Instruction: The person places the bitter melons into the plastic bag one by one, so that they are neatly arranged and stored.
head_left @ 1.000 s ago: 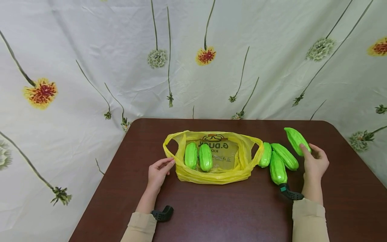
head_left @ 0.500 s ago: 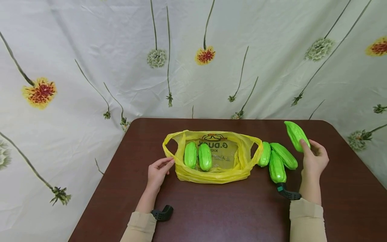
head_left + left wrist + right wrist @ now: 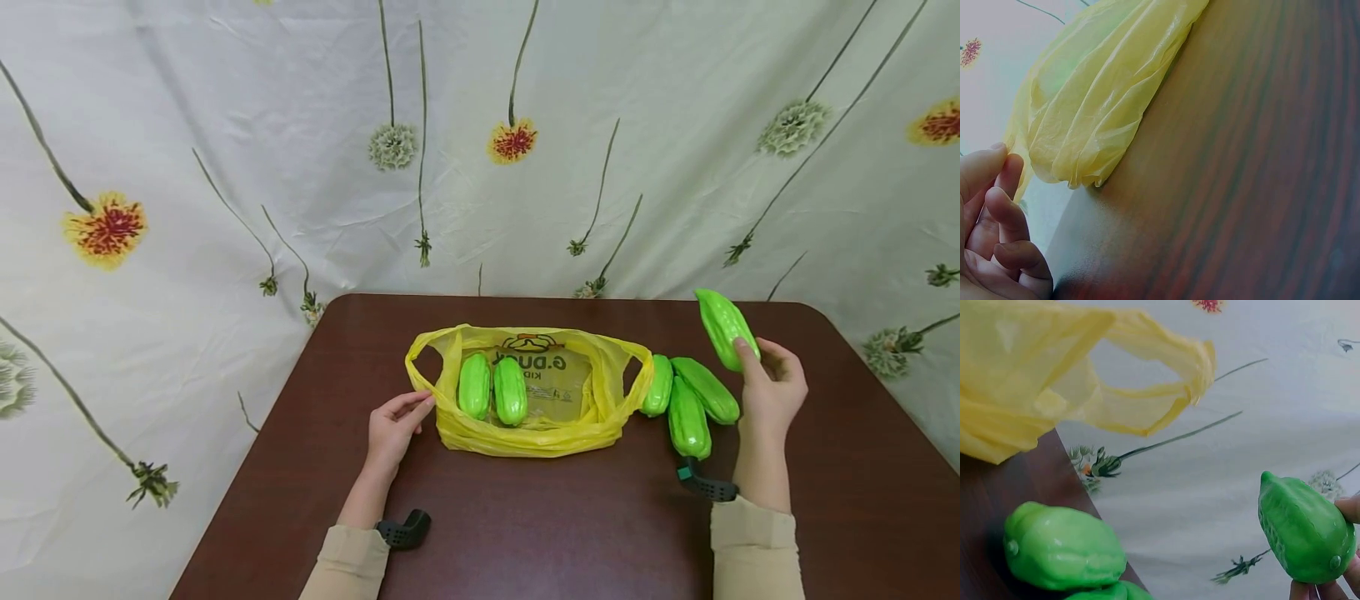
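Observation:
My left hand (image 3: 397,427) pinches the left handle edge of a yellow plastic bag (image 3: 525,442) between thumb and index finger; the left wrist view shows the other fingers (image 3: 1013,219) loosely bent. The bag's mouth is spread, with two glossy green gourds (image 3: 474,386) side by side inside. My right hand (image 3: 774,390) holds another green gourd (image 3: 726,329) by its lower end, pointed tip up and tilted left, raised to the right of the bag. Three more green gourds (image 3: 688,417) lie together on the table, against the bag's right side.
The dark brown table (image 3: 570,525) has rounded far corners. Behind it hangs a white cloth (image 3: 465,75) printed with flowers. The bag's right handle (image 3: 1147,422) stands up as a loop toward the loose gourds. A black band (image 3: 405,530) is on each wrist.
My right hand has risen and moved slightly left with the gourd. My left hand stays at the bag's handle, and the other gourds have not moved.

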### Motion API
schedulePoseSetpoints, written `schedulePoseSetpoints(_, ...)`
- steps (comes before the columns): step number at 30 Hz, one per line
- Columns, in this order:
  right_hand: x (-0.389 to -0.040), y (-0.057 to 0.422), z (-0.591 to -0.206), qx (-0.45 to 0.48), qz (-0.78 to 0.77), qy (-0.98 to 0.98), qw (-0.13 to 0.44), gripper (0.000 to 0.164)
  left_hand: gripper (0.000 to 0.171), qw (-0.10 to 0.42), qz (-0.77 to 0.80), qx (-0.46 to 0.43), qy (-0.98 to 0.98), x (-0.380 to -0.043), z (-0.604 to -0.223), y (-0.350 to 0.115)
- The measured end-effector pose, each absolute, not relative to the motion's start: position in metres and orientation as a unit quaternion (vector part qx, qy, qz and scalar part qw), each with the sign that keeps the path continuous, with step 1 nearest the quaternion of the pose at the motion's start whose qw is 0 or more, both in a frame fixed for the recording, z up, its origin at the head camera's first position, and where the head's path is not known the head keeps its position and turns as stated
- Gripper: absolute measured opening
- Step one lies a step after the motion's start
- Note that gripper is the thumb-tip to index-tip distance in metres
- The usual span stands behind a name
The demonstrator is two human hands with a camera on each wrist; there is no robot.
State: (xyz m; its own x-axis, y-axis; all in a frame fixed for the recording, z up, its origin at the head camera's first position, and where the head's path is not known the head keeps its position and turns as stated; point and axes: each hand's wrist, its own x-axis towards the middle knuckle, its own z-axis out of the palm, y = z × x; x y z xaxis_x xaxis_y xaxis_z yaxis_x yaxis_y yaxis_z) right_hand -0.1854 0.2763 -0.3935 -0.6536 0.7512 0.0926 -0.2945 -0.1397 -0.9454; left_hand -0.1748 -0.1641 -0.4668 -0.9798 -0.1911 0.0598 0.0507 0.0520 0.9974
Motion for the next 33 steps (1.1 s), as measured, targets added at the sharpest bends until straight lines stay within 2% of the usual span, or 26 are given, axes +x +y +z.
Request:
schedulePoseSetpoints(6, -0.182, 0.265, -0.385, -0.193, 0.735, -0.542, 0.359, 0.017, 0.024, 0.088, -0.69, 0.054, -0.716, -0.184, -0.484, -0.168)
schedulePoseSetpoints(13, -0.18, 0.253, -0.378, -0.168, 0.739, -0.545, 0.358, 0.02, 0.026, 0.107, -0.682, 0.046, -0.722, -0.184, -0.486, -0.167)
schedulePoseSetpoints(17, -0.178, 0.244, -0.375, -0.161, 0.739, -0.55, 0.354, 0.021, 0.026, 0.102, -0.683, 0.049, -0.721, -0.184, -0.486, -0.167)
schedulePoseSetpoints(23, -0.177, 0.23, -0.371, -0.153, 0.74, -0.556, 0.348, 0.018, 0.024, 0.082, -0.692, 0.058, -0.715, -0.182, -0.479, -0.166)
schedulePoseSetpoints(33, -0.178, 0.209, -0.368, -0.132, 0.747, -0.555, 0.342, 0.017, 0.023, 0.086, -0.683, 0.05, -0.723, -0.169, -0.455, -0.159)
